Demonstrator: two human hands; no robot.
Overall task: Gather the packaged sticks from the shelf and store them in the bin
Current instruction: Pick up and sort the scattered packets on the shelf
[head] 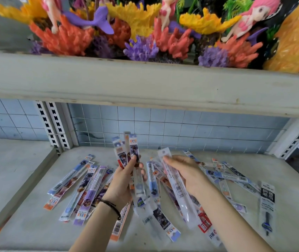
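Several long packaged sticks [76, 180] lie scattered over the grey lower shelf [36, 224], spread from left to right. My left hand [122, 182] is above the middle of the shelf and grips a bundle of packaged sticks [129, 151] held upright. My right hand [185, 171] is just to its right and holds one long clear packaged stick [177, 190] that slants down toward me. More packs [232, 176] lie past my right hand. No bin is in view.
The upper shelf's thick front edge [145, 84] overhangs the work area, loaded with plastic coral and mermaid figures [145, 33]. White slotted uprights [56, 124] stand at the back left and one [296, 137] at the right. A wire grid over a tiled wall [163, 124] closes the back.
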